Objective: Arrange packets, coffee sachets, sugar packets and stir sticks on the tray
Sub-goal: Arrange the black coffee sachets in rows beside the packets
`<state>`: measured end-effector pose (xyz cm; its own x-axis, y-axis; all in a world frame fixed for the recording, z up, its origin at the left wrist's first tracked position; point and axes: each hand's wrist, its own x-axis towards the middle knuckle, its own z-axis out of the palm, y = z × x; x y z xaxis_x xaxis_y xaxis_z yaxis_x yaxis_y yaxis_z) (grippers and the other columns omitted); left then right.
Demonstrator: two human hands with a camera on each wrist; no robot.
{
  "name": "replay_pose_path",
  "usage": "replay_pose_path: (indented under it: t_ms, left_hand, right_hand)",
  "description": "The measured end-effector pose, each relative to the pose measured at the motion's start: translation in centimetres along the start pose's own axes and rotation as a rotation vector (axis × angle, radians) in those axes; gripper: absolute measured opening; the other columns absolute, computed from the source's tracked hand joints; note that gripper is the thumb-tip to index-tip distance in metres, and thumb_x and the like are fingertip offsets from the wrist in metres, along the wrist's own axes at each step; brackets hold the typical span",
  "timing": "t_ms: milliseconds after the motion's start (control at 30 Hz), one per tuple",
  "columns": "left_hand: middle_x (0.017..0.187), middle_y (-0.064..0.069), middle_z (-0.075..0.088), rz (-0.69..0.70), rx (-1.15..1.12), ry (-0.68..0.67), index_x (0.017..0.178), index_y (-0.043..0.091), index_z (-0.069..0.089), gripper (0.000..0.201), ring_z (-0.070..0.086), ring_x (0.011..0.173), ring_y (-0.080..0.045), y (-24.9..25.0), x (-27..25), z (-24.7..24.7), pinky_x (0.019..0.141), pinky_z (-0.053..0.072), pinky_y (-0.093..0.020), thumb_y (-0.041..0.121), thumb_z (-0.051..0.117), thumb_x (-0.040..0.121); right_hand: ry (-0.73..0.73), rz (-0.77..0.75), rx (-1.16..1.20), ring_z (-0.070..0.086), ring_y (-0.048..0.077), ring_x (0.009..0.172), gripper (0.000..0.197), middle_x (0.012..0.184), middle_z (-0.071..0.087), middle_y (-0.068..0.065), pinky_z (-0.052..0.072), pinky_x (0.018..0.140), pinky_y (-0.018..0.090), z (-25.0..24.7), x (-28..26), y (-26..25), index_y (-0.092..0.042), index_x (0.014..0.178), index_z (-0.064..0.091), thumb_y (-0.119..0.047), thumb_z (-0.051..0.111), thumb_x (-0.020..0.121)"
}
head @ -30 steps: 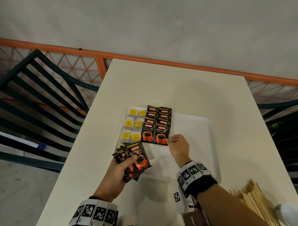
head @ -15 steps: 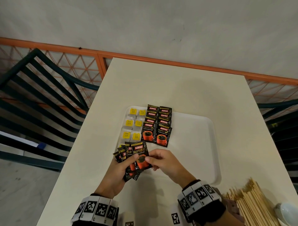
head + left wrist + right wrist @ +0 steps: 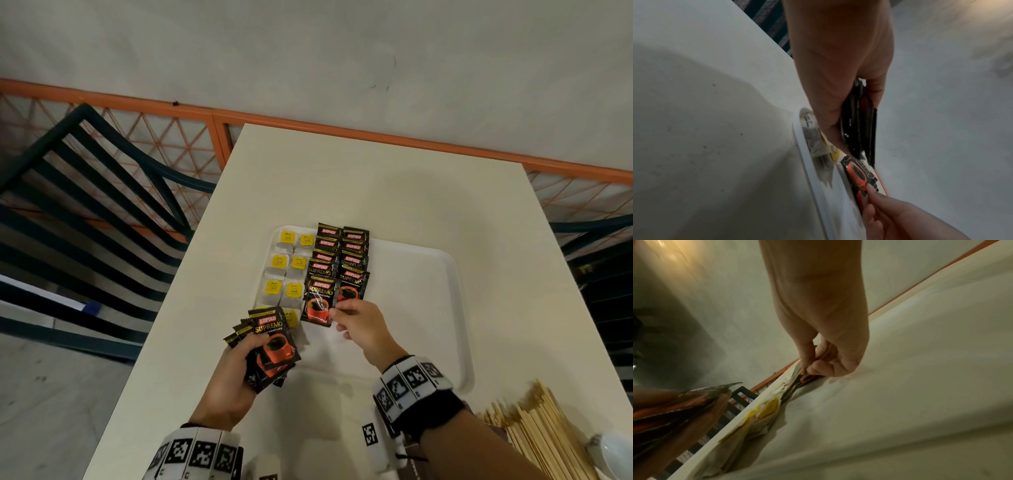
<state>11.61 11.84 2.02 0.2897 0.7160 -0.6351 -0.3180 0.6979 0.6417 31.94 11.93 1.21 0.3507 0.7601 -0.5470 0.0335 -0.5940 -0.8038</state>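
A white tray point(image 3: 428, 274) lies on the cream table point(image 3: 376, 192). On its left part sit two columns of white packets with yellow labels point(image 3: 279, 262) and two overlapping columns of black coffee sachets point(image 3: 342, 253). My left hand point(image 3: 236, 373) grips a fanned stack of coffee sachets point(image 3: 270, 346) at the tray's near left corner. My right hand point(image 3: 359, 322) pinches a single coffee sachet point(image 3: 318, 303) by its near right corner, at the near end of the left sachet column. The left wrist view shows this sachet point(image 3: 859, 175) low over the tray.
A bundle of wooden stir sticks point(image 3: 534, 435) lies at the near right of the table, with a white spoon point(image 3: 613, 455) beside it. Dark slatted chairs point(image 3: 85, 205) stand left and right. An orange railing point(image 3: 342, 130) runs behind the table's far edge.
My right hand came back from the tray to the stack in my left hand, pulled off one sachet and carried it forward to the near end of the left sachet column.
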Motion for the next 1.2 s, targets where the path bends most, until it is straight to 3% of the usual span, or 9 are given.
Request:
replay_pose_path:
  t_ms: [200, 300, 433, 533, 667, 767, 867, 1033, 1200]
  left_hand:
    - [0.112, -0.025, 0.065, 0.016, 0.028, 0.002, 0.119, 0.003, 0.058, 0.04, 0.064, 0.096, -0.04, -0.2, -0.1, -0.4, 0.072, 0.057, -0.042, 0.014, 0.054, 0.08]
    - [0.109, -0.023, 0.067, 0.025, 0.034, -0.003, 0.116, 0.005, 0.06, 0.044, 0.067, 0.089, -0.035, -0.2, -0.1, -0.4, 0.069, 0.057, -0.04, 0.018, 0.057, 0.074]
    - [0.102, -0.021, 0.07, 0.029, 0.043, 0.006, 0.111, 0.006, 0.061, 0.028, 0.069, 0.083, -0.032, -0.4, 0.0, -0.4, 0.067, 0.057, -0.037, 0.011, 0.053, 0.085]
    - [0.096, -0.018, 0.072, 0.027, 0.061, 0.019, 0.108, 0.008, 0.062, 0.022, 0.069, 0.08, -0.03, -0.5, 0.0, -0.2, 0.064, 0.057, -0.036, 0.01, 0.052, 0.088]
    - [0.088, -0.014, 0.073, 0.035, 0.069, 0.018, 0.107, 0.011, 0.061, 0.02, 0.071, 0.073, -0.028, -0.4, -0.1, 0.1, 0.057, 0.058, -0.033, 0.01, 0.052, 0.089]
    - [0.092, -0.019, 0.072, 0.047, 0.056, -0.003, 0.109, 0.008, 0.061, 0.025, 0.07, 0.072, -0.034, -0.3, -0.2, 0.6, 0.055, 0.057, -0.036, 0.011, 0.056, 0.085]
    - [0.098, -0.021, 0.071, 0.06, 0.058, -0.013, 0.115, 0.007, 0.059, 0.043, 0.07, 0.081, -0.036, -0.2, -0.3, 0.9, 0.074, 0.054, -0.048, 0.018, 0.062, 0.073]
    - [0.106, -0.02, 0.069, 0.075, 0.062, -0.041, 0.117, 0.009, 0.059, 0.044, 0.069, 0.091, -0.034, -0.4, -0.1, 1.1, 0.074, 0.056, -0.044, 0.017, 0.062, 0.074]
    - [0.111, -0.02, 0.067, 0.028, 0.057, -0.124, 0.119, 0.011, 0.059, 0.041, 0.066, 0.098, -0.035, -0.5, -0.4, 1.4, 0.081, 0.054, -0.046, 0.024, 0.056, 0.081]
  right_hand:
    - [0.108, -0.043, -0.095, 0.053, 0.008, 0.056, 0.011, 0.071, 0.059, -0.002, 0.039, 0.051, 0.016, 0.6, 1.4, 0.0, -0.01, 0.091, 0.062, -0.013, 0.068, 0.082]
    - [0.15, -0.073, -0.135, 0.055, 0.011, 0.059, 0.014, 0.071, 0.06, 0.001, 0.041, 0.053, 0.018, 0.9, 1.8, 0.3, -0.016, 0.079, 0.056, -0.013, 0.07, 0.08]
    - [0.206, -0.125, -0.17, 0.06, 0.021, 0.072, 0.023, 0.078, 0.064, 0.009, 0.051, 0.066, 0.031, 1.2, 2.2, 0.7, -0.019, 0.071, 0.05, -0.011, 0.07, 0.079]
    - [0.225, -0.182, -0.212, 0.061, 0.024, 0.075, 0.028, 0.081, 0.064, 0.012, 0.052, 0.069, 0.032, 1.4, 2.3, 0.8, -0.02, 0.067, 0.048, -0.009, 0.07, 0.079]
    - [0.227, -0.203, -0.221, 0.059, 0.022, 0.075, 0.026, 0.081, 0.061, 0.009, 0.048, 0.062, 0.024, 1.6, 2.5, 1.0, -0.017, 0.067, 0.048, -0.008, 0.069, 0.079]
    - [0.219, -0.235, -0.255, 0.055, 0.018, 0.072, 0.012, 0.076, 0.058, 0.004, 0.04, 0.059, 0.014, 1.5, 2.1, 0.8, -0.007, 0.079, 0.056, -0.011, 0.067, 0.082]
    - [0.112, -0.257, -0.296, 0.053, 0.011, 0.07, 0.009, 0.078, 0.059, -0.001, 0.04, 0.063, 0.017, 1.3, 0.7, -0.4, -0.013, 0.084, 0.058, -0.021, 0.062, 0.087]
    - [-0.454, -0.136, -0.3, 0.058, 0.008, 0.068, 0.023, 0.083, 0.063, -0.006, 0.041, 0.055, 0.015, 0.6, -2.3, -1.6, -0.013, 0.106, 0.061, -0.029, 0.051, 0.093]
    - [-0.446, -0.106, -0.185, 0.057, 0.008, 0.064, 0.022, 0.078, 0.063, 0.002, 0.046, 0.054, 0.016, 0.1, -3.0, -0.1, -0.002, 0.107, 0.061, -0.011, 0.06, 0.087]
